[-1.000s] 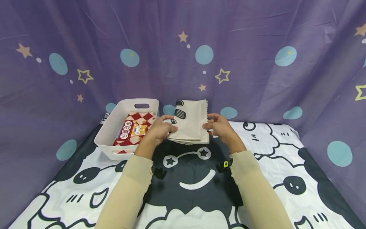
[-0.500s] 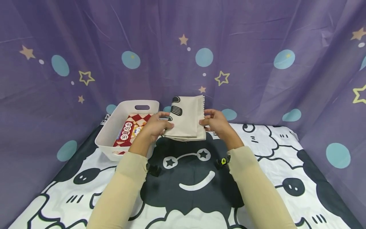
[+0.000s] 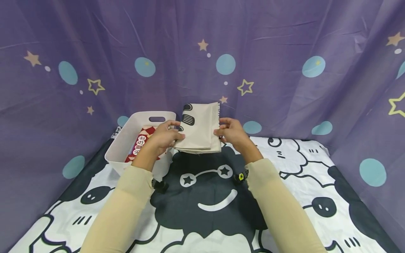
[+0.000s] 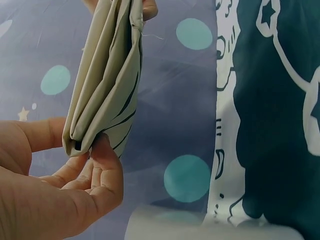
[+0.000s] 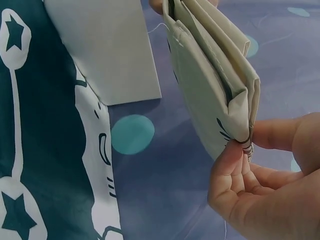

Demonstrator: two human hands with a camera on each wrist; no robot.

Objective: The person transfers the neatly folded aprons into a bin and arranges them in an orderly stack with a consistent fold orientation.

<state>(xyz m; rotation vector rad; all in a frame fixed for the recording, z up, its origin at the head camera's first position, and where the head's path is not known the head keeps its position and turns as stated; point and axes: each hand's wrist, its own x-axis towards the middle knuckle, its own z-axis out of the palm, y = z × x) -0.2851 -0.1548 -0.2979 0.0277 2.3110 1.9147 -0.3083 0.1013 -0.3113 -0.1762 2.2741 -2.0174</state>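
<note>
A folded cream cloth (image 3: 199, 128) with black printed marks on its left side is held up between both hands. My left hand (image 3: 164, 137) pinches its left edge, thumb on the near face. At the right edge, my right hand (image 3: 233, 133) pinches it the same way. Several stacked layers of the cloth (image 4: 107, 70) show edge-on in the left wrist view, and the layered fold (image 5: 215, 75) appears in the right wrist view too. The cloth hangs above the bed cover, close to the basket's right side.
A white plastic basket (image 3: 117, 149) with a handle slot stands at the left, partly behind my left arm. In it lies a red-and-cream checked packet (image 3: 139, 146). A patterned black-and-white sheet (image 3: 212, 189) covers the surface; a purple curtain (image 3: 190, 28) hangs behind.
Both hands have carried the folded cloth left and slightly up, toward the basket. My left hand now overlaps the basket's right side and hides more of the packet.
</note>
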